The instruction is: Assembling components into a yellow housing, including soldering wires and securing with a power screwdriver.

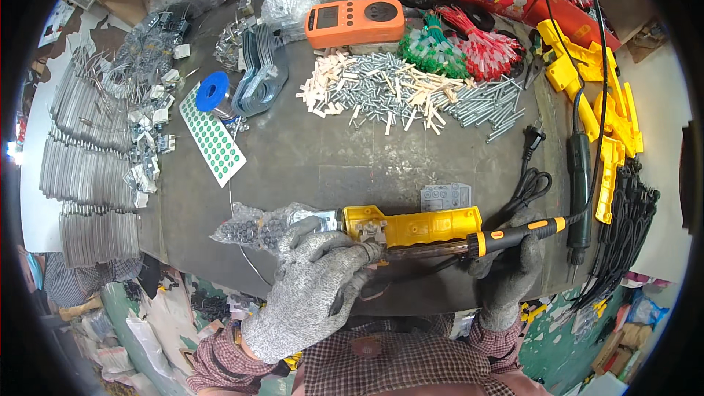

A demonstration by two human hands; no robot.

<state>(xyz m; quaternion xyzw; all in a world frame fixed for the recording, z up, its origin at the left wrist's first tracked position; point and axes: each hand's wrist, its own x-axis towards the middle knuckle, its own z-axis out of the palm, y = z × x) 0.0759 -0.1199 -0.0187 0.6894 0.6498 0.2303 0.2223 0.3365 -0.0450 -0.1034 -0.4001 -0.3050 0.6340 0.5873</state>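
Note:
In a grey knit glove, my left hand (312,271) is closed at the left end of a yellow plastic handle shell (433,226), by a small metal part (372,232) in it. A bubble-wrapped piece (257,229) sticks out left of these fingers. My right hand (513,268), gloved too, grips a soldering iron (513,237) with a black, yellow and orange handle. The iron lies nearly level, its shaft (433,250) pointing left along the shell's near edge. Its tip is hidden by my left fingertips. A black power cord (529,187) lies beyond my right hand.
A blue solder spool (213,91) stands on a green-dotted sticker sheet (213,136). Metal pins (381,88), an orange meter (356,22) and red and green leaded parts (480,44) lie at the back. Bent metal tubes (88,169) line the left; a black electric screwdriver (579,191) hangs right.

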